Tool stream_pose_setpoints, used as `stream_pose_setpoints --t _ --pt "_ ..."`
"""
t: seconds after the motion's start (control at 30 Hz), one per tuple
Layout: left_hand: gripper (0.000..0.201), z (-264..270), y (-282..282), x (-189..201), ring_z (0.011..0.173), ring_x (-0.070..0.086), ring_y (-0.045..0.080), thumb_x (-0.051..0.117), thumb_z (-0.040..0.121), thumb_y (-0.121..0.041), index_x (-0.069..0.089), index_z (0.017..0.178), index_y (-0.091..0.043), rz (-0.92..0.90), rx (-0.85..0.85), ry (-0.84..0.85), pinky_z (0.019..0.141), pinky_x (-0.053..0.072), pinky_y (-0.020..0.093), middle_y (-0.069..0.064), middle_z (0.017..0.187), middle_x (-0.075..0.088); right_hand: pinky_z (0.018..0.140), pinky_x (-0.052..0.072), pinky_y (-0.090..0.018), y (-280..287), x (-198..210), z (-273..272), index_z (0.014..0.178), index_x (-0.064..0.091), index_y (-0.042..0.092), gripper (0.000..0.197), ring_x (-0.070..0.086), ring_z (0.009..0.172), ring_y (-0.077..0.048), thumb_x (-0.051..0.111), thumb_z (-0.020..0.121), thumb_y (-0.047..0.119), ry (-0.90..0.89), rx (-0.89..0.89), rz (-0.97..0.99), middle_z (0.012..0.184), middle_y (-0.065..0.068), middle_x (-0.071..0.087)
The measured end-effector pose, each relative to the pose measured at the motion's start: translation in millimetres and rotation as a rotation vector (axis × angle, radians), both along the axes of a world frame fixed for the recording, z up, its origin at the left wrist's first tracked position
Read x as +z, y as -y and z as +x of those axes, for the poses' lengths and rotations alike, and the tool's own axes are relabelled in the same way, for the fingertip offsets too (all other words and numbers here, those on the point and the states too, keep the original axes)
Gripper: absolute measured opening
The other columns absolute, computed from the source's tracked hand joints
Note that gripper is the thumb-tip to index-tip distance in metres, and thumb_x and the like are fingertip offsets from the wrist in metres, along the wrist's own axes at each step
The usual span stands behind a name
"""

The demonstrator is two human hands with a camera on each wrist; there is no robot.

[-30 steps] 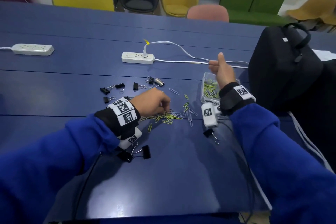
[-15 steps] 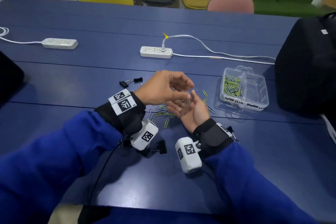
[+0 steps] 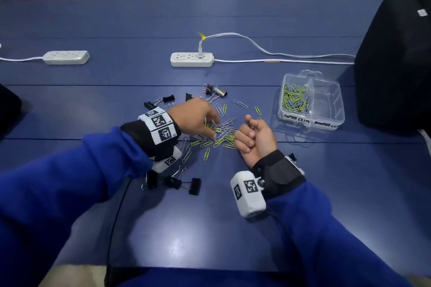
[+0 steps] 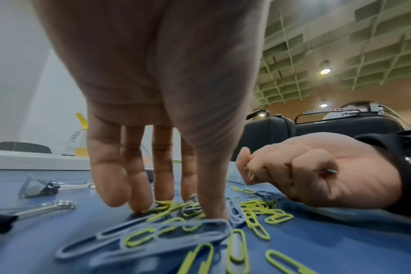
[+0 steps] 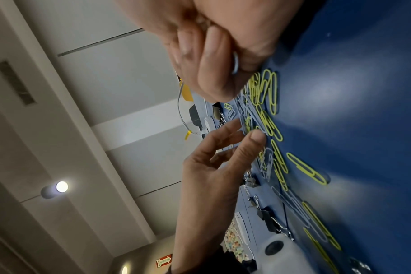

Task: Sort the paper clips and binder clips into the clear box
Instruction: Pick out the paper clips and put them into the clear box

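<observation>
My left hand [image 3: 194, 117] spreads fingertips on the paper clips [image 3: 221, 133]; beside it, my right hand [image 3: 255, 138] curls around a few.

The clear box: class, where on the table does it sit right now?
In the head view the clear box sits on the blue table at the person's right, beyond the right hand and beside the black bag.

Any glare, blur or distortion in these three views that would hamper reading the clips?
Head view: sharp, with ceiling-light glare on the table near the person, wide-angle bowing at edges. Left wrist view: nearest paper clips blurred, left hand fills the frame. Right wrist view: rotated, soft glare patches on the table, right hand blurred.
</observation>
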State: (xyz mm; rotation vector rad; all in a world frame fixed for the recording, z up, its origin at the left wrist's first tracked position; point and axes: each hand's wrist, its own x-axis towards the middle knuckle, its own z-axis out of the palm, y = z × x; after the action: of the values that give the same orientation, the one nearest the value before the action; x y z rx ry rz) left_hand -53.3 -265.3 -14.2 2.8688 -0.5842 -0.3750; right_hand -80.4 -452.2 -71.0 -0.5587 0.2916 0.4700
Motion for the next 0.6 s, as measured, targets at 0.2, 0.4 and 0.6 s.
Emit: stream_pose_setpoints --t 0.2,0.4,0.6 --pt "0.015 -6 11 -4 0.065 0.055 0.009 0.073 0.08 -0.026 0.074 0.093 -0.018 -0.003 -0.003 0.071 0.074 0.053 0.029 -0.005 0.074 0.071 0.031 0.017 -0.012 0 2 -1 0.092 0.05 0.017 0.021 0.027 0.032 -0.007 0.031 0.094 0.009 -0.023 -0.062 -0.051 0.048 0.005 0.034" --pt "0.015 -10 8 14 0.069 0.061 0.009 0.072 0.083 -0.026 0.073 0.091 -0.013 -0.117 0.083 0.096 0.074 0.049 0.022 0.001 0.08 0.074 0.039 0.022 -0.016 -1 4 -4 0.086 0.054 0.016 0.024 0.036 0.04 -0.011 0.037 0.097 0.029 -0.046 -0.025 -0.145 0.054 0.001 0.043" --pt "0.02 -21 17 47 0.072 0.065 0.01 0.073 0.081 -0.033 0.074 0.093 -0.017 -0.125 -0.005 0.072 0.072 0.048 0.022 -0.005 0.081 0.073 0.046 0.035 -0.021 -5 8 -6 0.087 0.057 0.015 0.032 0.057 0.052 -0.016 0.037 0.098 0.038 -0.021 0.007 -0.163 0.065 -0.004 0.057"
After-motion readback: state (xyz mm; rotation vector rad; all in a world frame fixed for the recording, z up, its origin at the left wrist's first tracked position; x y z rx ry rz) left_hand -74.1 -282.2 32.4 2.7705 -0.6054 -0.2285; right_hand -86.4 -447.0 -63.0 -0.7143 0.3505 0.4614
